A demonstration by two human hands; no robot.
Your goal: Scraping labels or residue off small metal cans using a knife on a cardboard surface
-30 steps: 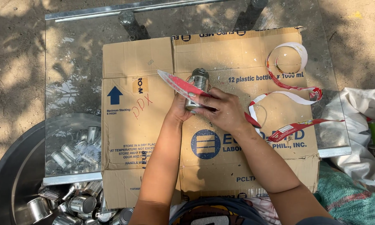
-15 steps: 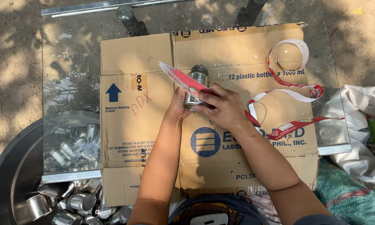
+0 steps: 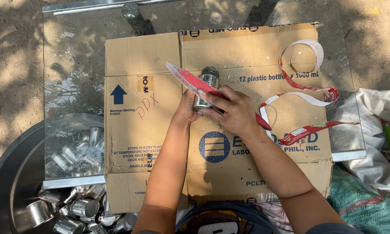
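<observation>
A small silver tin can [image 3: 207,84] lies on its side on a flattened cardboard box [image 3: 151,130]. My left hand [image 3: 187,108] grips the can from the left. My right hand [image 3: 233,110] presses on the can and holds a red knife [image 3: 190,81] whose blade points up and left across the can. Peeled red-and-white label strips [image 3: 305,97] curl on the cardboard to the right of my hands.
The cardboard covers a glass tabletop [image 3: 74,73] with a metal frame. A large metal basin [image 3: 13,190] at the lower left holds several bare tin cans [image 3: 84,207]. White sacks [image 3: 381,143] and a green net bag [image 3: 364,203] sit at the right. Dirt ground surrounds everything.
The knife blade has shifted slightly along the can while both hands keep their grip. The label strips stay where they were.
</observation>
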